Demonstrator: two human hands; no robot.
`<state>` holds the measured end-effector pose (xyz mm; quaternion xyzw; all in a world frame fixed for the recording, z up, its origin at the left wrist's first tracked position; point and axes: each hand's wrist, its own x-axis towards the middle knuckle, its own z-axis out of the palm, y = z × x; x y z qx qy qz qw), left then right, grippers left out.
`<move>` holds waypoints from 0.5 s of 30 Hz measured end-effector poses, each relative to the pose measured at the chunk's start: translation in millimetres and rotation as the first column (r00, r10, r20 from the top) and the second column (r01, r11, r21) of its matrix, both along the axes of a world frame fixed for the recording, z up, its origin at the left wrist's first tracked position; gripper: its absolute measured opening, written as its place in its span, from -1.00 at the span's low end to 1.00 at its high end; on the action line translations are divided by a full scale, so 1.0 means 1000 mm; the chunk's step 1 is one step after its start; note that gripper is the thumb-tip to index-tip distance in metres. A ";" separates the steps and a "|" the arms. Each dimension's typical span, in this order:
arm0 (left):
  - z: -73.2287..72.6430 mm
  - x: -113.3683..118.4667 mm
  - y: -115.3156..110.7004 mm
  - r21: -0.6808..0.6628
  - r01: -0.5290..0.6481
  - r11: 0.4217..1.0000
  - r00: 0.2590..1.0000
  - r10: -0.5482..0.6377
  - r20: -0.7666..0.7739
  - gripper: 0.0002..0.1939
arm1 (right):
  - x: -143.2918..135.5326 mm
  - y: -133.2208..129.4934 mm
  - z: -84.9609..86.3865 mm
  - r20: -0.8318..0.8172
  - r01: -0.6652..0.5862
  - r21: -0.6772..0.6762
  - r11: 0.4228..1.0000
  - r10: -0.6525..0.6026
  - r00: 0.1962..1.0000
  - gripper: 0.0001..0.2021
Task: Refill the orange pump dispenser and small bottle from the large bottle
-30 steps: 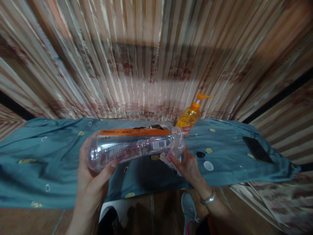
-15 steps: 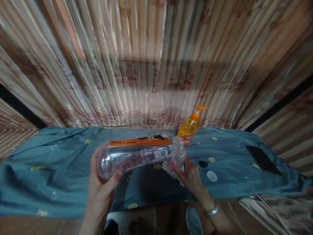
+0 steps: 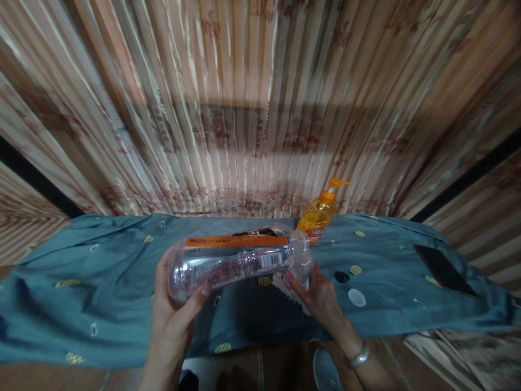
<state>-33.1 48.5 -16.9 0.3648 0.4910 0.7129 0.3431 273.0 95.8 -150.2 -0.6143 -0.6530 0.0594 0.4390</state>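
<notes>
Bottle [image 3: 234,260] of clear plastic lies sideways at centre frame, seemingly empty, so likely light, thin-walled and easily dented; hold base and neck. Left hand [image 3: 175,309] is wrapped around its base, right hand [image 3: 319,296] pinches a crumpled wrapper at its neck. Beyond, a yellow pump bottle [image 3: 319,217] stands on the blue cloth [image 3: 101,271].

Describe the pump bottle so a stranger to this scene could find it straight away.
Start at the blue-green cloth spread over the surface before the striped curtain. At its far edge, right of centre, stands the pump bottle, just beyond the clear plastic bottle held sideways. It alone stands upright, with yellow-orange contents and an orange pump top.
</notes>
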 end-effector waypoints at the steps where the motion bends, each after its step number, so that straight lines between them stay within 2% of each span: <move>1: 0.000 0.000 0.000 0.000 0.000 1.000 1.000 0.000 -0.001 -0.06 | 0.000 0.000 0.000 -0.002 0.004 0.000 1.000 -0.004 1.000 -0.40; 7: -0.001 -0.001 0.000 -0.007 -0.003 1.000 1.000 0.003 -0.024 -0.06 | 0.001 0.000 0.000 -0.003 -0.007 -0.022 1.000 0.007 1.000 -0.40; 12: 0.000 0.000 0.000 0.004 -0.007 1.000 1.000 0.007 -0.007 -0.08 | -0.001 0.000 -0.003 0.002 0.012 -0.001 1.000 -0.012 1.000 -0.30; 15: 0.001 0.002 0.000 0.009 -0.015 1.000 1.000 0.015 0.009 -0.08 | -0.002 0.000 -0.003 0.002 0.017 0.013 1.000 -0.017 1.000 -0.36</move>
